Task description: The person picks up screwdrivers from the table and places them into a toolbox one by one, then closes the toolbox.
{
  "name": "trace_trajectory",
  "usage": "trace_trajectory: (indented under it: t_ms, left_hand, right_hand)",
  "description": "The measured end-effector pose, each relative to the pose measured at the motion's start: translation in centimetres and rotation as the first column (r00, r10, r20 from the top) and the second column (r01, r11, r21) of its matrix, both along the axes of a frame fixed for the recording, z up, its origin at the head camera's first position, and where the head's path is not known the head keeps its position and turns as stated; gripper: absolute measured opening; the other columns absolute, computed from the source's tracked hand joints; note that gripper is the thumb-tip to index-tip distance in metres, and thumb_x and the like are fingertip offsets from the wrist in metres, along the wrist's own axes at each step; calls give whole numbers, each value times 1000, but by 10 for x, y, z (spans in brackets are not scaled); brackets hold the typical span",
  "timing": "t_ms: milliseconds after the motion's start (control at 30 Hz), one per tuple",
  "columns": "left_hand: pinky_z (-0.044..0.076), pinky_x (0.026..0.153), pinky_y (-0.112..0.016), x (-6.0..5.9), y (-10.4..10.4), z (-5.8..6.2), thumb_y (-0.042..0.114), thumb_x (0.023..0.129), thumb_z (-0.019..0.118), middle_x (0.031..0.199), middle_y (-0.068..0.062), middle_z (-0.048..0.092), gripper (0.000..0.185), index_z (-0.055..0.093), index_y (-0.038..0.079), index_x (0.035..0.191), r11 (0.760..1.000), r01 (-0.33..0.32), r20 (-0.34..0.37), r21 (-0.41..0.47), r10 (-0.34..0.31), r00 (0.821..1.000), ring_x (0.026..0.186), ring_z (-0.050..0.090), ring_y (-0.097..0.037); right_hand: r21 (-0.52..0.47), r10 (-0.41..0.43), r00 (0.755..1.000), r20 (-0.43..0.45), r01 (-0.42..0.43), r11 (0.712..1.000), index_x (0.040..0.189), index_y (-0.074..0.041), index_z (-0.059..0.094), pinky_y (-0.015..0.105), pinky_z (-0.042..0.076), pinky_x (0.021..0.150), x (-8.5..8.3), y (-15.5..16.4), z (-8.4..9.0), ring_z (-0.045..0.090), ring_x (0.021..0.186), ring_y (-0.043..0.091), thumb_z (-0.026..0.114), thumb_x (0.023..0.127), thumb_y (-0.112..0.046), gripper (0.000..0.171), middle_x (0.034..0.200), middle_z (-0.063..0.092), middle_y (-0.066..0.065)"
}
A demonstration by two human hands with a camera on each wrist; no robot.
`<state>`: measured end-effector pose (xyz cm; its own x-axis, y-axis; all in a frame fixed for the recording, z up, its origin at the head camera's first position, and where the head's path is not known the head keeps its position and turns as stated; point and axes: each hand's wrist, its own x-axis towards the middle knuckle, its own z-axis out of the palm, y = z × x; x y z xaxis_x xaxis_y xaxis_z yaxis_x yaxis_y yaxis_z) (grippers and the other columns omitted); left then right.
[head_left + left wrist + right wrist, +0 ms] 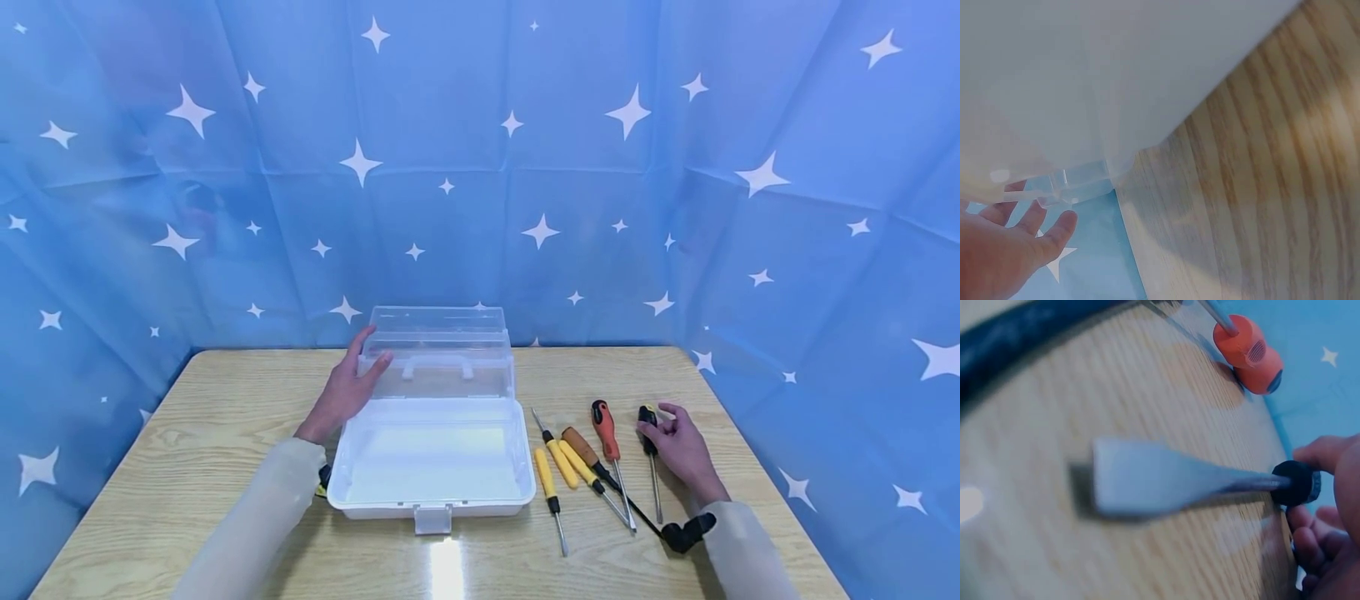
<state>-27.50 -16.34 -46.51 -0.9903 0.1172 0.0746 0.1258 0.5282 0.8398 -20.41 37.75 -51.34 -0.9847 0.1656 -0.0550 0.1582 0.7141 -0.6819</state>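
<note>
Black-handled screwdriver (1207,480), handle (1295,483) between right fingers (1308,547)

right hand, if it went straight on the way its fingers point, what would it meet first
The right hand would first meet the black-handled screwdriver, whose handle is right at its thumb and fingers; whether they already touch is hard to tell.

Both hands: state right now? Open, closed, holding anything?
Left hand: open, thumb and fingers spread at the side edge of the clear lid.
Right hand: holding the black screwdriver by its handle.
</note>
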Motion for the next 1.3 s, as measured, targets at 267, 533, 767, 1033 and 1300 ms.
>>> trace_trajectory:
  t_ms: [267,533,767,1033,1300]
  left_hand:
    - [24,112,-69,1,-1,-3,68,95,43,166,-10,14,79,10,36,159,1000,9,-4,10,-9,1000,149,18,-42]
    - [24,111,-70,0,-1,-4,68,95,44,166,-10,14,79,10,37,159,1000,2,0,1,-2,1000,149,18,-42]
    - [24,110,-71,-1,-1,-5,71,93,44,166,-9,14,79,10,39,158,1000,-8,11,7,8,1000,149,18,-42]
    - [23,111,-70,-1,-1,-5,70,94,43,166,-9,14,79,10,39,158,1000,-5,9,10,5,1000,150,17,-41]
    - [23,112,-70,0,-1,-3,69,94,44,166,-9,13,80,10,37,159,1000,3,7,17,-3,1000,150,17,-41]
  right_hand:
    - [1,-45,999,6,45,999,147,5,34,37,48,77,1,-1,0,59,92,27,53,101,-43,70,111,61,20]
    - [-9,-62,998,11,63,998,146,5,37,39,49,80,2,0,1,61,103,35,51,101,-46,69,118,61,26]
    - [-9,-90,996,12,91,996,144,4,43,28,46,68,2,0,2,61,93,26,50,101,-47,66,118,62,26]
    - [-69,-141,990,26,142,987,143,-1,48,27,46,65,1,-2,2,58,87,18,50,100,-52,66,119,62,22]
    - [-133,-158,987,5,157,979,144,1,48,16,48,71,4,-1,9,60,108,26,43,102,-51,67,135,57,27]
